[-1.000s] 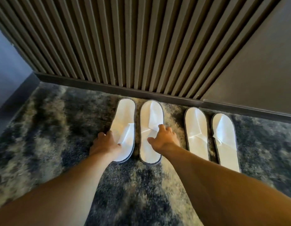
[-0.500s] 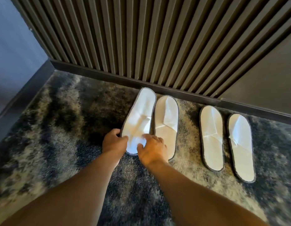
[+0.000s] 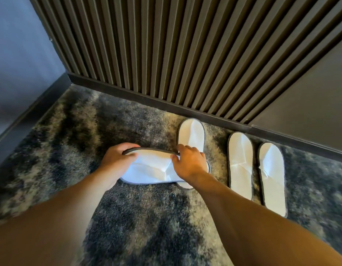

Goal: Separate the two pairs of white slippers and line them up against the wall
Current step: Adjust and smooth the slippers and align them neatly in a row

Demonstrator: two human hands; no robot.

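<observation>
One white slipper with a grey rim, the turned slipper [image 3: 151, 169], lies sideways across the carpet, its right end over the heel of its partner slipper [image 3: 191, 135], which points at the wall. My left hand [image 3: 116, 160] grips the turned slipper's left end. My right hand [image 3: 189, 164] holds its right part by the rim. The other pair stands to the right: one slipper [image 3: 241, 160] and another slipper [image 3: 271, 175], side by side, toes toward the skirting.
A dark slatted wall [image 3: 166, 54] with a black skirting board [image 3: 166, 106] runs along the back. A grey wall [image 3: 18, 64] closes the left side, forming a corner. Mottled grey carpet [image 3: 70, 131] covers the floor.
The left slipper of the left pair has been lifted at its rim and swung from pointing at the wall to lying sideways. Both hands moved onto it. The view shifted left.
</observation>
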